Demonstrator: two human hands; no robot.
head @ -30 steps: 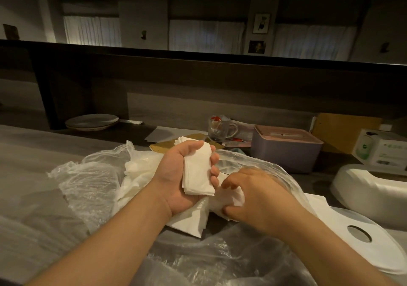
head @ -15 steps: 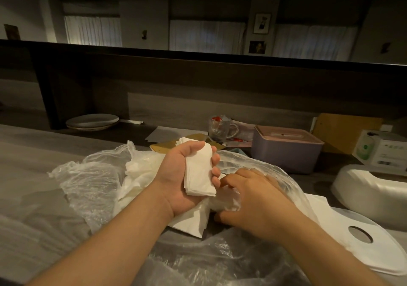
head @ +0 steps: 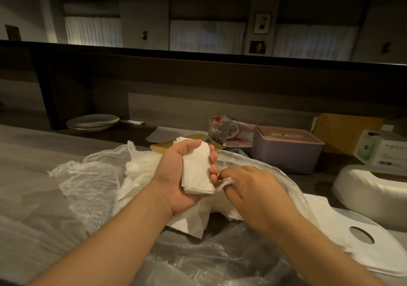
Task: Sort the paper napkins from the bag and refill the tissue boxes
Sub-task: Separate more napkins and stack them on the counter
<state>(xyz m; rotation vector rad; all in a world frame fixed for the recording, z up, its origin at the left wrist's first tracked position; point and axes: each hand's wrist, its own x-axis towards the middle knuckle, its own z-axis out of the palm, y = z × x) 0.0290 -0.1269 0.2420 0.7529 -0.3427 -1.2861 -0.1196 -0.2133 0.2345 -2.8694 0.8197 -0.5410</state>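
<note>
My left hand point(head: 176, 175) is palm up over the clear plastic bag point(head: 88, 182) and grips a small stack of folded white napkins point(head: 197, 171). Right beside it, my right hand point(head: 257, 195) pinches the edge of a crumpled napkin point(head: 222, 184) from the loose pile point(head: 191, 219) in the bag. A purple tissue box with a pink lid point(head: 284, 151) stands at the back right. A white tissue box body point(head: 372, 188) lies at the far right, with its flat white lid with an oval hole point(head: 361, 239) in front of it.
Stacked plates point(head: 92, 121) sit at the back left. A glass mug point(head: 220, 129), loose papers and a brown envelope point(head: 189, 144) lie behind the bag. A white carton point(head: 383, 151) and a cardboard piece point(head: 350, 129) stand at the far right. A raised counter ledge runs along the back.
My right hand has lifted out of the pile, bringing one napkin up toward the stack. My left hand has held its stack in the same place.
</note>
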